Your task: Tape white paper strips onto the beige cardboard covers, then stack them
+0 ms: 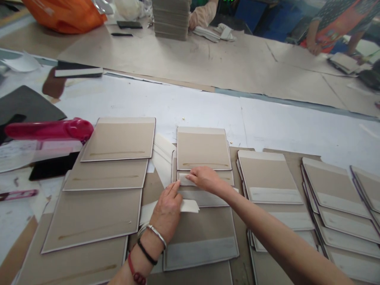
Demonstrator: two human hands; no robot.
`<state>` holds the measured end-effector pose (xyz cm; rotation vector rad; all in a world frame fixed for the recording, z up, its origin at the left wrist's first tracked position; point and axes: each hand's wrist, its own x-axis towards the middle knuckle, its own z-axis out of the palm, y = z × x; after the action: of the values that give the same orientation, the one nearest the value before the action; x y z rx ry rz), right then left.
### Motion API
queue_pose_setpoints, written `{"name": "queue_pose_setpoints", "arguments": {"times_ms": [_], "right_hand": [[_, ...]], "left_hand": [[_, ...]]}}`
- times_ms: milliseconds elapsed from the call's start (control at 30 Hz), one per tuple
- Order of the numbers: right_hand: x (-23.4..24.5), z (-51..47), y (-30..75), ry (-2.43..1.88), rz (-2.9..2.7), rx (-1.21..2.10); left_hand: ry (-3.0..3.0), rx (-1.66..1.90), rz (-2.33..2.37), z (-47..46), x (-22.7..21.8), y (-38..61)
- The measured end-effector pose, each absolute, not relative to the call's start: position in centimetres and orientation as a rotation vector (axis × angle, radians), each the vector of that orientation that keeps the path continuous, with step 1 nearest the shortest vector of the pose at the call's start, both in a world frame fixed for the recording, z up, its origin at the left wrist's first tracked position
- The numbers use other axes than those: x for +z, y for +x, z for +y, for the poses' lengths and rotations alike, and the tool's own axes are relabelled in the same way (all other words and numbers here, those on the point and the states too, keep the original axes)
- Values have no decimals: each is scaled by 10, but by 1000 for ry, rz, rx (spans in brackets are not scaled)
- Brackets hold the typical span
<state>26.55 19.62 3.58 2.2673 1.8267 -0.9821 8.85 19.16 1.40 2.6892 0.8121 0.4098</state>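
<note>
My left hand (166,213) is closed on a few cream paper strips (190,206), whose ends stick out on both sides. Its fingertips touch the left end of a pale strip (183,180) lying on a grey-brown board (218,174). On that same strip my right hand (204,180) presses down, its fingers curled; nothing shows inside them. Just above lies a board with a brown glue line (204,148). Below the hands, overlapping boards (202,227) have pale strips along their lower edges.
To the left, overlapping boards (118,138) have brown lines. Stacks with pale strips (267,174) stand right. A pink-handled tool (50,130) and a cutter (19,194) lie far left. Across the table are an orange bag (62,16), a tall stack (171,19) and other people's hands.
</note>
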Motion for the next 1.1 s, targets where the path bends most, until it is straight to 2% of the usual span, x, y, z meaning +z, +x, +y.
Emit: {"name": "queue_pose_setpoints", "arguments": {"times_ms": [567,800,1100], "right_hand": [[45,200,261,2272,1764,-808],[66,144,323,2522,1551,-869],[42,119,332,2815,1400,-713]], "left_hand": [[2587,-204,916,200,33,104],[2676,-112,922,196,31,105],[2785,-45,833,196,21,100]]}}
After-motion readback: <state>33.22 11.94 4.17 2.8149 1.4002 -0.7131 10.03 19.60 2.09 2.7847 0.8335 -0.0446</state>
